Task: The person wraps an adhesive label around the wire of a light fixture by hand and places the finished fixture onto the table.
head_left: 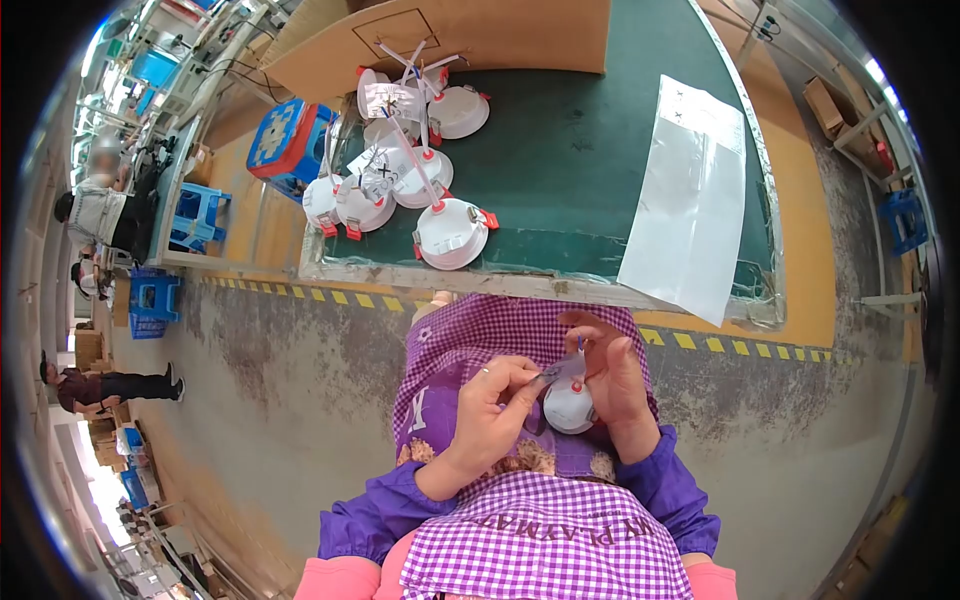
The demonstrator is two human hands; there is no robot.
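Over my lap is a white round downlight [570, 406] with a red grommet and a short wire standing up from its back. My right hand [618, 385] is curled around its right side, with thumb and forefinger raised by the wire; the other fingers are partly hidden. My left hand [495, 408] pinches the edge of a small clear plastic piece [553, 374] beside the wire. Ahead on the green-topped table [560, 190], several similar downlights [452, 236] with red clips and wires are grouped at the left. Small clear bags with printed marks [394, 101] hang on some of them.
A cardboard box [480, 40] stands at the table's back. A white plastic sheet or bag [690, 200] lies at the right, overhanging the front edge. Blue stools [290, 140] stand left. A person [110, 386] stands farther off at left; others are near the benches.
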